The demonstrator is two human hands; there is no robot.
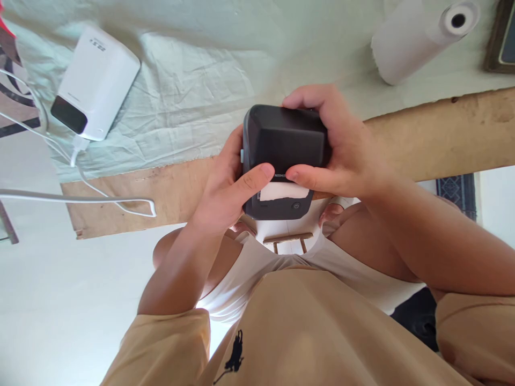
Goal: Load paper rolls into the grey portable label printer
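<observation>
A black label printer (pixel 292 136) is held between both hands, over the near edge of the table. My left hand (pixel 227 187) grips its left side, thumb on the front of the casing and fingers mostly hidden behind it. My right hand (pixel 346 145) wraps round the right side, with the thumb near the lettering and a finger along the top. A strip of white label paper (pixel 284 191) sticks out of the slot, above a round power button. On the printer's left side a small light-blue tab (pixel 242 156) shows.
A white power bank (pixel 98 80) with a plugged-in white cable (pixel 80 199) lies at left on the pale green cloth (pixel 209 59). A white paper roll (pixel 414 43) lies at upper right, near a dark-framed object (pixel 502 43). A wooden board (pixel 438 136) edges the table.
</observation>
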